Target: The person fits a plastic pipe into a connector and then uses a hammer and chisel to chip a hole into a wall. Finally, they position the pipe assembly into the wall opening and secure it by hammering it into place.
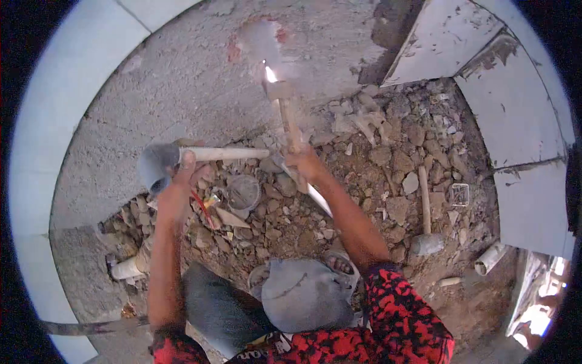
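My left hand (185, 176) is closed round a white pipe (233, 153) where it meets a grey elbow fitting (155, 165). The pipe lies nearly level, its free end pointing right. My right hand (304, 162) grips the lower part of a burning stick (287, 121), tilted up toward the rough wall. A bright flame (270, 74) shows at its upper end, to the right of and above the pipe's free end. What the stick is made of is not clear. Another white length (319, 200) slants down beneath my right forearm.
Broken rubble (394, 161) covers the ground. A hammer (426, 200) with a wooden handle lies at the right, near a small wire basket (461, 194). A clear container (244, 193) and a red-handled tool (202, 209) lie near my left hand. Pale tiles (515, 109) line the right side.
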{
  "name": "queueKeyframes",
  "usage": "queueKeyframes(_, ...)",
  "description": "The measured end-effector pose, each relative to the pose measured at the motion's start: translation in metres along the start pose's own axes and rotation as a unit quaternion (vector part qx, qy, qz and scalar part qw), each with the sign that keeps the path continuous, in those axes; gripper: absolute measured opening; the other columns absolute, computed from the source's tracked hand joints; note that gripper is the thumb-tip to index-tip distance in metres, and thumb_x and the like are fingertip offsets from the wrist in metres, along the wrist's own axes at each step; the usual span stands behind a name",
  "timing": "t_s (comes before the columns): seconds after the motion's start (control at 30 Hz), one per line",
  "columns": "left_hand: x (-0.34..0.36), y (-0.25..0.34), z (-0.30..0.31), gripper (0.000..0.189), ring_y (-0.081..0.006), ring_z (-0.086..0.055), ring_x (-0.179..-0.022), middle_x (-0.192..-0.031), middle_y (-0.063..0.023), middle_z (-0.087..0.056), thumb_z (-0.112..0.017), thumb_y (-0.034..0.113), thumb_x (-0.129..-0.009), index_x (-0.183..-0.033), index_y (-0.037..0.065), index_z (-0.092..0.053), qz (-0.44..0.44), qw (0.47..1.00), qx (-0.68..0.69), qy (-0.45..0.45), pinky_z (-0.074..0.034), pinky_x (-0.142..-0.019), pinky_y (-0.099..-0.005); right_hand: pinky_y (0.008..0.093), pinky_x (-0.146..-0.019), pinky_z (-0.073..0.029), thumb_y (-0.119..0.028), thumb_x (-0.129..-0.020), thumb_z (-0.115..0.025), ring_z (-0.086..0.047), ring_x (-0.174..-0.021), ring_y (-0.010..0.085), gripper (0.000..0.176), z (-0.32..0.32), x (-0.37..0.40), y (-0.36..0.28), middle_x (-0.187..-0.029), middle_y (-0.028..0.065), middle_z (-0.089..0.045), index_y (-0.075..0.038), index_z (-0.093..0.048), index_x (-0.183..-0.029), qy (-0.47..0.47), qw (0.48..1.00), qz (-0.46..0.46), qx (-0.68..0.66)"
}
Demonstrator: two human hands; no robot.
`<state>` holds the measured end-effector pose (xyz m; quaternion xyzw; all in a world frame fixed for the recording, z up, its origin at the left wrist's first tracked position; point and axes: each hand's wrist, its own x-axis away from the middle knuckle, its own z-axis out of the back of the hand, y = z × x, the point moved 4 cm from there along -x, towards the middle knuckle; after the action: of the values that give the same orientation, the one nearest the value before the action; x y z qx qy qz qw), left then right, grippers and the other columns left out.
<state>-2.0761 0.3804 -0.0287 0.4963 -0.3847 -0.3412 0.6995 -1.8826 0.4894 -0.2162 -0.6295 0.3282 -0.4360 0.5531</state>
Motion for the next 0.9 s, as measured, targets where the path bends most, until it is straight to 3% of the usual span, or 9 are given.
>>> queueKeyframes(0.13, 0.008, -0.001, 0.004, 0.048, -0.0231, -0.05, -0.101, -0.11, -0.0126, -0.05, -0.043, 0.036, -0.085, -0.111, -0.005, -0.04, 0.039, 0.996, -0.082, 0.013, -0.041, -0.088, -0.0342, 0.0331, -0.063, -0.042, -0.008, -0.07, -0.055, -0.049, -0.064, 0.0146, 0.013, 0.014, 0.027, -0.021, -0.073, 0.003, -0.052, -0.002, -0.051, -0.08, -0.026, 0.996, -0.046, 0.065)
queueKeyframes(0.27, -0.006, -0.002, 0.003, 0.051, -0.0243, -0.052, -0.098, -0.11, -0.0135, -0.05, -0.045, 0.037, -0.084, -0.113, -0.004, -0.039, -0.042, 0.997, 0.016, -0.06, -0.04, -0.088, -0.0339, 0.039, -0.077, -0.042, -0.025, -0.068, -0.058, -0.053, -0.086, 0.0322, 0.037, 0.023, 0.023, -0.093, -0.091, 0.0221, -0.055, -0.003, -0.054, -0.098, 0.011, 0.941, 0.112, 0.319)
queueKeyframes(0.33, -0.001, 0.001, 0.001, 0.052, -0.0237, -0.052, -0.098, -0.109, -0.0134, -0.05, -0.043, 0.039, -0.085, -0.114, -0.004, -0.04, -0.018, 1.0, 0.003, -0.025, -0.038, -0.088, -0.0324, 0.0394, -0.076, -0.042, -0.026, -0.068, -0.057, -0.053, -0.086, 0.0347, 0.04, 0.011, 0.008, -0.064, -0.09, 0.0229, -0.055, -0.003, -0.053, -0.101, 0.087, 0.938, 0.255, 0.217)
queueKeyframes(0.47, -0.008, 0.002, 0.006, 0.053, -0.0228, -0.052, -0.099, -0.11, -0.0134, -0.05, -0.04, 0.041, -0.086, -0.116, -0.003, -0.038, -0.08, 0.983, -0.158, -0.057, -0.037, -0.089, -0.0305, 0.0297, -0.057, -0.041, -0.014, -0.068, -0.056, -0.049, -0.063, 0.0146, 0.033, 0.005, -0.019, 0.036, -0.073, 0.0064, -0.052, -0.003, -0.05, -0.099, 0.003, 0.983, -0.053, 0.176)
queueKeyframes(0.53, -0.002, -0.01, 0.011, 0.05, -0.0225, -0.052, -0.099, -0.109, -0.0135, -0.052, -0.039, 0.041, -0.086, -0.114, -0.001, -0.041, 0.017, 0.998, -0.061, 0.013, -0.035, -0.091, -0.0291, 0.0273, -0.052, -0.041, -0.011, -0.068, -0.056, -0.047, -0.057, 0.0113, 0.029, 0.011, 0.025, -0.034, -0.069, 0.0039, -0.051, -0.003, -0.05, -0.095, 0.002, 0.996, -0.046, 0.079)
queueKeyframes(0.7, 0.004, 0.01, -0.003, 0.051, -0.0216, -0.052, -0.097, -0.11, -0.0122, -0.05, -0.041, 0.04, -0.085, -0.114, -0.002, -0.04, -0.045, 0.998, -0.031, -0.025, -0.04, -0.085, -0.0296, 0.0302, -0.058, -0.041, -0.015, -0.066, -0.059, -0.05, -0.065, 0.0156, 0.03, 0.014, 0.019, -0.073, -0.075, 0.0059, -0.053, -0.001, -0.052, -0.092, 0.094, 0.943, 0.287, 0.14)
queueKeyframes(0.77, 0.005, 0.013, -0.006, 0.051, -0.0214, -0.052, -0.097, -0.111, -0.0115, -0.048, -0.043, 0.041, -0.084, -0.114, -0.001, -0.04, -0.027, 0.999, -0.038, -0.02, -0.041, -0.084, -0.03, 0.0321, -0.064, -0.042, -0.018, -0.065, -0.061, -0.051, -0.072, 0.0188, 0.033, 0.007, -0.004, -0.033, -0.08, 0.0094, -0.055, 0.0, -0.053, -0.091, 0.099, 0.958, 0.21, 0.169)
queueKeyframes(0.83, 0.011, 0.01, -0.005, 0.05, -0.0219, -0.052, -0.097, -0.111, -0.0113, -0.049, -0.044, 0.04, -0.084, -0.113, 0.0, -0.041, -0.005, 0.999, -0.048, 0.0, -0.041, -0.085, -0.0305, 0.0341, -0.07, -0.042, -0.021, -0.063, -0.064, -0.053, -0.08, 0.0219, 0.037, 0.004, -0.029, 0.025, -0.086, 0.0128, -0.057, 0.001, -0.054, -0.091, 0.032, 0.991, -0.057, 0.114)
queueKeyframes(0.9, 0.003, 0.009, -0.002, 0.048, -0.0218, -0.05, -0.101, -0.11, -0.0103, -0.049, -0.044, 0.04, -0.084, -0.113, 0.002, -0.043, -0.048, 0.997, -0.048, -0.028, -0.04, -0.085, -0.0302, 0.0361, -0.072, -0.043, -0.024, -0.062, -0.065, -0.054, -0.084, 0.0244, 0.038, 0.007, -0.004, -0.002, -0.09, 0.0149, -0.057, 0.002, -0.055, -0.089, -0.011, 0.999, -0.023, 0.045)
